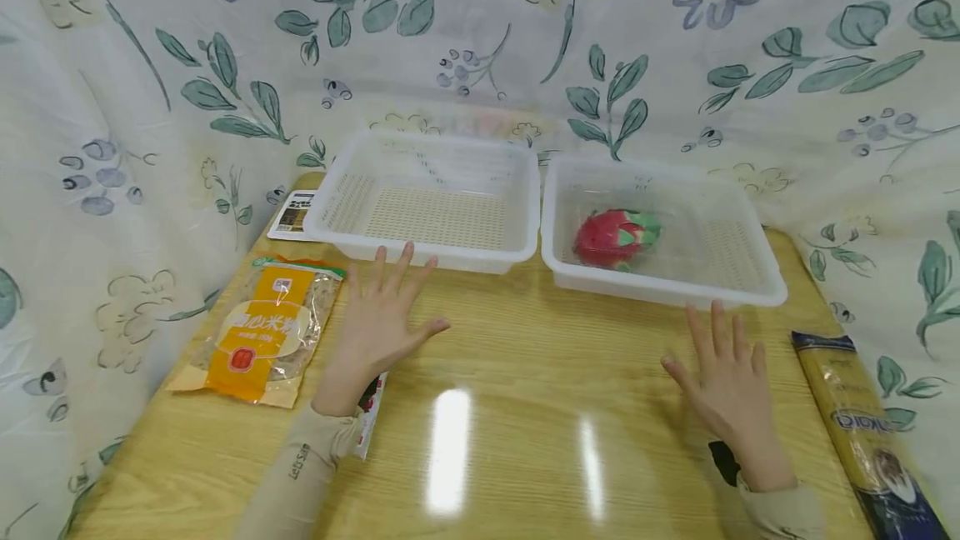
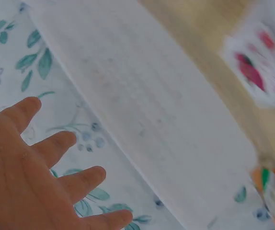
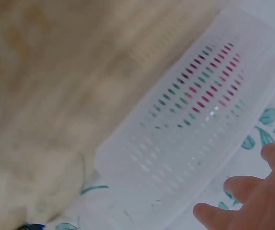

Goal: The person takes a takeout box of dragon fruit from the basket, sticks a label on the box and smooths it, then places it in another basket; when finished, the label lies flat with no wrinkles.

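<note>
Fingers spread, my left hand (image 1: 378,315) hovers before the left white basket (image 1: 420,252) and holds nothing. My right hand (image 1: 727,382) is also spread and holds nothing, in front of the right white basket (image 1: 660,286). Inside that right basket lies a red dragon fruit (image 1: 607,237) with green tips; its red shows through the slots in the right wrist view. Partly hidden under my left wrist is a small white packet (image 1: 371,423) with red print. An orange and clear bag of noodles (image 1: 262,332) lies to the left of my left hand.
A long yellow and blue packet (image 1: 862,432) lies along the table's right edge. Behind the noodle bag, a white pouch (image 1: 291,215) sits partly hidden by the left basket. Floral cloth (image 1: 480,48) hangs around the wooden table (image 1: 525,407).
</note>
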Action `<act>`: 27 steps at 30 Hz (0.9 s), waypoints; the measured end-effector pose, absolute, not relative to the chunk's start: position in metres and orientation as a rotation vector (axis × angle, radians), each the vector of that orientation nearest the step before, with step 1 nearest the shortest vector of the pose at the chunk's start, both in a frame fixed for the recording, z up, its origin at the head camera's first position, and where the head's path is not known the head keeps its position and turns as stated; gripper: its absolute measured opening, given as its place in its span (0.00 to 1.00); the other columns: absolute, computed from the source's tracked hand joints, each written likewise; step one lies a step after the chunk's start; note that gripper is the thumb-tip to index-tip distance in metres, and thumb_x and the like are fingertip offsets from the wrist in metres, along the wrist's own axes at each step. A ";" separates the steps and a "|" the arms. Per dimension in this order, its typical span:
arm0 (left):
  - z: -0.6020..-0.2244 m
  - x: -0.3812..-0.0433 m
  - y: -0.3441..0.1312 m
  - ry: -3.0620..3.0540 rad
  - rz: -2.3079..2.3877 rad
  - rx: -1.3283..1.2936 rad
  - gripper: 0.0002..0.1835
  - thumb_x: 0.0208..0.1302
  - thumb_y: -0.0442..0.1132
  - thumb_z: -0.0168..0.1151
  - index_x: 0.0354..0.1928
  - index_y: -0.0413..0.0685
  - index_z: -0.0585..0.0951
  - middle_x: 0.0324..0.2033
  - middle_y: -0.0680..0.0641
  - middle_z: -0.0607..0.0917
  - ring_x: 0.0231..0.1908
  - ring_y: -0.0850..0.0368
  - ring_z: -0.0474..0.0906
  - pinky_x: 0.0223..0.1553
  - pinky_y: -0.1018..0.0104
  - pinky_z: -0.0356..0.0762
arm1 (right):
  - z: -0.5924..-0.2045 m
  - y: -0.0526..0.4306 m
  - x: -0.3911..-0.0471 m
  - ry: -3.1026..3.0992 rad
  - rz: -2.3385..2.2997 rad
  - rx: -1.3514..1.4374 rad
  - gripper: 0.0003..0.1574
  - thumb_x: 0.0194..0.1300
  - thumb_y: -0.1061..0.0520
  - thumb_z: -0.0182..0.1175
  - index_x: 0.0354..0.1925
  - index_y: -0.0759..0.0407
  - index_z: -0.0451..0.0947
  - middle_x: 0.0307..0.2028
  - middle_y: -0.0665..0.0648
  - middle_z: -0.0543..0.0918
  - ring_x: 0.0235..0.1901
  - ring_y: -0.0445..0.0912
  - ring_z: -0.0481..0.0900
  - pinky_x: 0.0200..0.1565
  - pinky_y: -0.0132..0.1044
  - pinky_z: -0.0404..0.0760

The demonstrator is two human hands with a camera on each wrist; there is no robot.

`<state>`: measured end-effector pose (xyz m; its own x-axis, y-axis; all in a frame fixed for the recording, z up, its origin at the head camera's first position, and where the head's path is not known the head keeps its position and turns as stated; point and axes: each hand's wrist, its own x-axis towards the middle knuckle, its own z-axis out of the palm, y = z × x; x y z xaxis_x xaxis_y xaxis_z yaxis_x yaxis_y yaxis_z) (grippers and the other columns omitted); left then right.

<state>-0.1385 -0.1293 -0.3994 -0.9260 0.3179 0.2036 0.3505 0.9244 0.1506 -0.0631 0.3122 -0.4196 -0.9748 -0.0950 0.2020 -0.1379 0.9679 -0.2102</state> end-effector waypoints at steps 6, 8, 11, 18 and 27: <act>-0.389 -0.138 -0.089 -2.908 -0.394 -0.601 0.46 0.60 0.79 0.34 0.77 0.67 0.48 0.77 0.46 0.46 0.76 0.36 0.39 0.69 0.28 0.40 | -0.397 0.311 -0.081 -2.908 0.292 0.214 0.47 0.72 0.33 0.42 0.78 0.45 0.35 0.76 0.69 0.41 0.73 0.72 0.39 0.63 0.75 0.47; -0.386 -0.136 -0.075 -2.909 -0.426 -0.640 0.50 0.56 0.82 0.21 0.77 0.67 0.47 0.77 0.47 0.46 0.75 0.36 0.41 0.70 0.29 0.41 | -0.390 0.310 -0.087 -2.919 0.308 0.215 0.47 0.72 0.32 0.42 0.78 0.45 0.36 0.76 0.69 0.40 0.73 0.72 0.38 0.64 0.75 0.46; -0.381 -0.138 -0.053 -2.918 -0.521 -0.712 0.55 0.50 0.83 0.09 0.77 0.65 0.47 0.77 0.46 0.48 0.74 0.36 0.47 0.70 0.31 0.43 | -0.378 0.309 -0.101 -2.928 0.336 0.224 0.47 0.73 0.32 0.41 0.78 0.46 0.35 0.76 0.69 0.39 0.73 0.72 0.37 0.64 0.76 0.45; -0.387 -0.154 0.006 -2.948 -0.803 -0.899 0.48 0.61 0.76 0.20 0.77 0.58 0.49 0.76 0.43 0.51 0.74 0.41 0.53 0.72 0.39 0.51 | -0.347 0.310 -0.148 -3.051 0.724 0.371 0.42 0.77 0.38 0.33 0.77 0.55 0.33 0.76 0.70 0.39 0.73 0.70 0.38 0.68 0.70 0.42; -0.403 -0.169 0.056 -2.968 -1.048 -0.767 0.38 0.72 0.66 0.36 0.76 0.53 0.55 0.77 0.41 0.45 0.75 0.38 0.44 0.71 0.34 0.49 | -0.321 0.315 -0.226 -3.198 1.396 0.258 0.43 0.73 0.33 0.11 0.76 0.52 0.23 0.75 0.59 0.21 0.74 0.61 0.19 0.69 0.68 0.27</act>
<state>-0.1691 0.0560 -0.4035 -0.8835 0.4642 0.0631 0.4009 0.6794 0.6146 -0.2259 0.3149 -0.3213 -0.9263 -0.2699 -0.2628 0.0093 0.6812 -0.7321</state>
